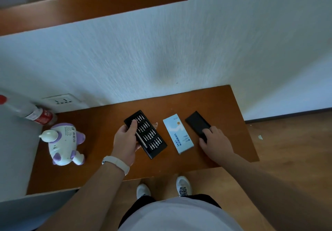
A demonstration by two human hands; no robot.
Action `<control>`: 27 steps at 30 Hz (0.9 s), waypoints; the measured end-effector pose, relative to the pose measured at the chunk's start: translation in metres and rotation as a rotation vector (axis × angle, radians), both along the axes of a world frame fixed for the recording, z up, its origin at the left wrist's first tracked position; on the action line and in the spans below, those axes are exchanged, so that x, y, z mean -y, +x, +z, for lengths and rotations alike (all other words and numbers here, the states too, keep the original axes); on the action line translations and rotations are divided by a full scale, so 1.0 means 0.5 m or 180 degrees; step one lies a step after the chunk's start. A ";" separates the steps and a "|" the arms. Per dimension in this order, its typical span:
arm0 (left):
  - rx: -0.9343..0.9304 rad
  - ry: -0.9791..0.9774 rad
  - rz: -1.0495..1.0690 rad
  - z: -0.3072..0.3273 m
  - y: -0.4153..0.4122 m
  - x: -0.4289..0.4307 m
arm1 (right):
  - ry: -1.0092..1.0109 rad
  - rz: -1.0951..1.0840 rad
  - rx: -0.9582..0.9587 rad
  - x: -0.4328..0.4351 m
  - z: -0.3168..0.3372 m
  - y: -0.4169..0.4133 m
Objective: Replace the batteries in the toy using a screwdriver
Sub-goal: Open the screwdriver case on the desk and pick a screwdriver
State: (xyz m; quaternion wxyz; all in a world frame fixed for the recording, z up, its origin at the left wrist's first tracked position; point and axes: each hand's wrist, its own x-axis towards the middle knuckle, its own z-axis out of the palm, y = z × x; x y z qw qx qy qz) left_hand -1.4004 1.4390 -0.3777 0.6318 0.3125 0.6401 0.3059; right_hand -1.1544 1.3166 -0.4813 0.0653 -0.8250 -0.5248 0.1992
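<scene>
White shirt (179, 216) fills the bottom edge; both arms reach out over the wooden tabletop (100, 123).

Progress: early, by my read. Kit is unpacked but no driver is in hand yet. The white-and-purple animal toy (64, 142) sits at the tabletop's left end, well apart from both hands and untouched. Can't see a battery door from here, and no batteries are in view, old or new. Left to do: pick driver + bit, undo the door screw, swap cells, close up, so nearly all of it.

Containers, big to small:
- Black bit tray (150, 137), out of its cover. The left grip (125, 141) is clamped on its left edge, thumb on top, fingers under. Inside are rows of small bits (151, 134) in slots, w/ a pale slim screwdriver handle (142, 139) lying in the long slot by the thumb.
- Light-blue carton (177, 133), flat on the tabletop btwn tray and cover; contents can't be seen.
- Black cover (195, 120), far right. The right grip (215, 139) is closed on its near end, fingers over the top, thumb at the edge.
</scene>
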 end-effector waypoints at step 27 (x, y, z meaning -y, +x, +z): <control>0.0693 0.1113 -0.1311 0.217 -0.360 0.004 | 0.1887 0.0682 -0.2187 -0.148 0.386 -0.531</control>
